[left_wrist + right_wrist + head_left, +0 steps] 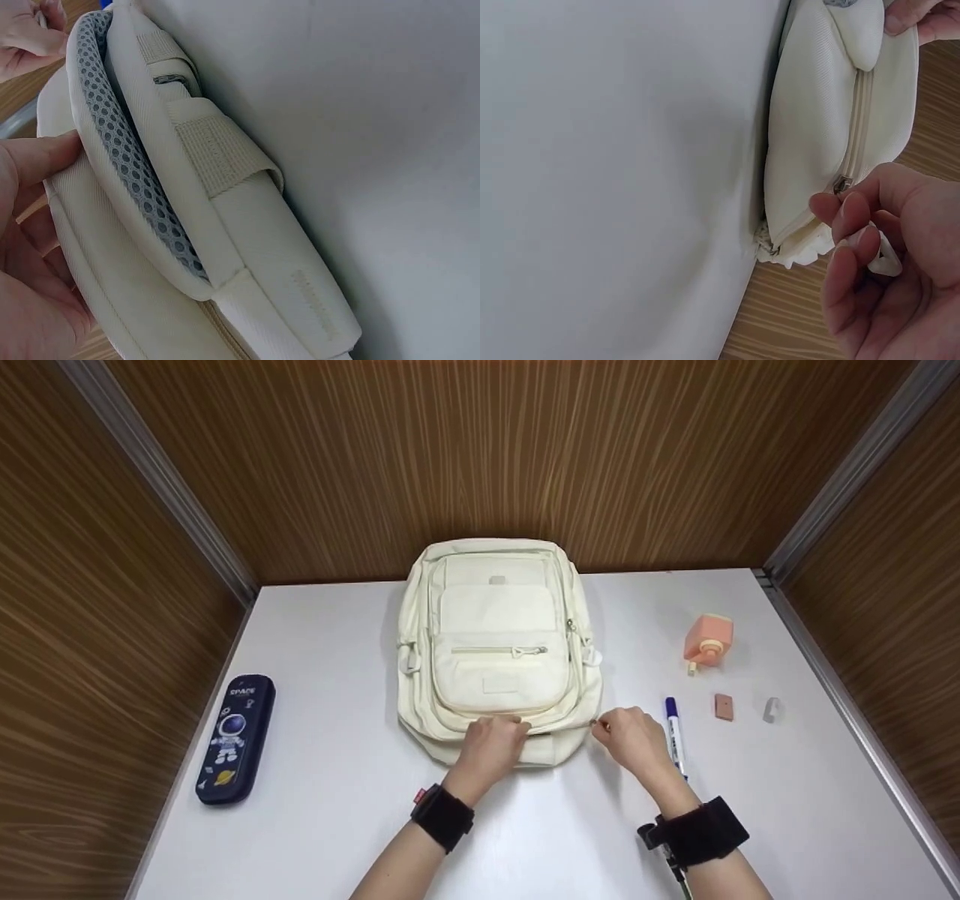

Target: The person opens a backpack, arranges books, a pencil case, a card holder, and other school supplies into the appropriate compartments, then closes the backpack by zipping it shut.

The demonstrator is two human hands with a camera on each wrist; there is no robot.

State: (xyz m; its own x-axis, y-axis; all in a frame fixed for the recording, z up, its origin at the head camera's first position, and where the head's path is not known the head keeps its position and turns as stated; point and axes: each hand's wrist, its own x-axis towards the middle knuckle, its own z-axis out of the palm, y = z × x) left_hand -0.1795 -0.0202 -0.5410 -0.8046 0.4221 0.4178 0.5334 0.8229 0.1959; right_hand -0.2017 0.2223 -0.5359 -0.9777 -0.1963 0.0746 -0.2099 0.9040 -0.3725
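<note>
A cream backpack (499, 611) lies front side up on the white table, its bottom or top end (I cannot tell which) towards me. At this near end my left hand (491, 746) holds the fabric edge, the thumb (49, 157) on one face of it and the fingers partly hidden behind. By the near right corner, my right hand (634, 739) pinches the pull of a zipper. In the right wrist view, the metal slider (843, 182) sits on the zipper track, and a white triangular tab (885, 260) pokes out between the curled fingers. Grey mesh (139, 161) shows on the bag.
A dark blue space pencil case (236, 739) lies at the left. Right of the bag are a blue-capped marker (675, 731), a pink pencil sharpener (709, 641), a reddish-brown block (724, 707) and a small clear item (772, 709). Wood-grain panels (480, 457) enclose the table.
</note>
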